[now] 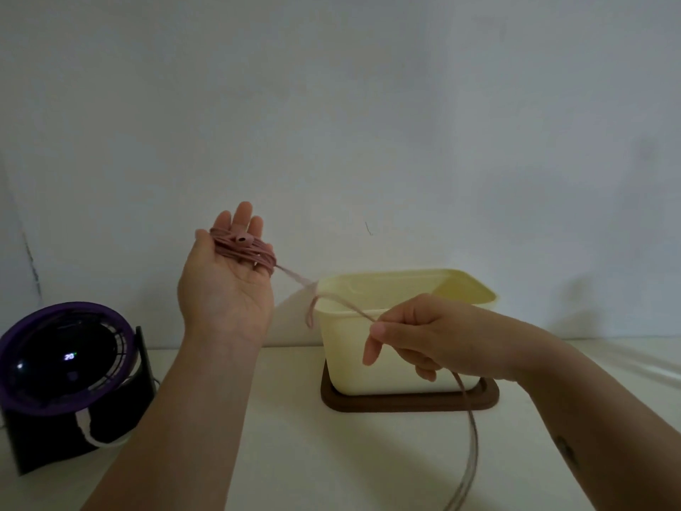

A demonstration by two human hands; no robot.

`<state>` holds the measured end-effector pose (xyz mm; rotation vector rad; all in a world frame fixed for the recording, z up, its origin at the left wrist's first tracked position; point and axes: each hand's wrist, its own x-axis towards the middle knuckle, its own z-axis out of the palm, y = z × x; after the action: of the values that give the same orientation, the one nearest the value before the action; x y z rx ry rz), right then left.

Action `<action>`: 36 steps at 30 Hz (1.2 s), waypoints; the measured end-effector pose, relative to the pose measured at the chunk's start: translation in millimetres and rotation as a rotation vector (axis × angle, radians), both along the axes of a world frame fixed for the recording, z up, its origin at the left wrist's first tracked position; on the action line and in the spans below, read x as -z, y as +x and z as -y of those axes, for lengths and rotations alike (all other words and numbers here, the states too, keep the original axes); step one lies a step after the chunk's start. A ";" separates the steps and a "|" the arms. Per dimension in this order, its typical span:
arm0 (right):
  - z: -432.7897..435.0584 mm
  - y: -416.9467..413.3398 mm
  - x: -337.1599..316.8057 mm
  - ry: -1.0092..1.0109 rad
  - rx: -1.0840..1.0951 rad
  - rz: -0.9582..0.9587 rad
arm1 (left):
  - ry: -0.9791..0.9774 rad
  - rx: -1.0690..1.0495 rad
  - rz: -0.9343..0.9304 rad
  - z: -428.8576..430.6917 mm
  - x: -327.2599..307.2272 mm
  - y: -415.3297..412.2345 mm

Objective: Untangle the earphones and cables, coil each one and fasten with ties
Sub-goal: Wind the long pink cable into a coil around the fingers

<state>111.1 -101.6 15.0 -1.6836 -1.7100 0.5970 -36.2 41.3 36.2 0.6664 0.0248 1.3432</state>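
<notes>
Pink cable [473,427]: slack tail, near right.
Right hand [416,337]: pinches it; feed with even tension.
Left hand [224,289]: fingers straight, loops wound round them; keep them spread.

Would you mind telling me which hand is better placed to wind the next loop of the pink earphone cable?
Right hand: it pinches the loose strand of the pink earphone cable, while the left hand carries the windings round its straight fingers.

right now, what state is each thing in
left hand, palm up, fingers straight
pink earphones, partly coiled round the left hand's fingers, tail loose
right hand, pinching the loose tail
yellow bin, uncovered, upright on a brown base
fan, display lit
</notes>
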 end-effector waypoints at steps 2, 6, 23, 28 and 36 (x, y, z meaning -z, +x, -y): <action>5.3 -4.3 -5.1 -0.028 -0.012 0.070 | 0.004 -0.106 -0.059 -9.4 4.0 -0.7; 20.3 -11.0 -20.8 0.032 0.004 0.179 | 0.061 -0.299 -0.170 -25.8 12.8 -0.7; 27.6 14.0 -34.0 0.995 0.536 -0.233 | 1.045 -0.088 -1.352 12.2 16.0 -3.4; 20.1 24.1 -26.8 1.011 0.586 -0.325 | 1.105 0.435 -1.273 31.1 12.3 -7.5; -9.8 48.5 6.7 0.714 0.619 -0.385 | 0.784 1.069 -0.534 28.8 19.7 5.3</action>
<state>159.6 -91.8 8.4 -1.3413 -0.8867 -0.0065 -30.9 12.5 16.5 1.4191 -0.3951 0.0707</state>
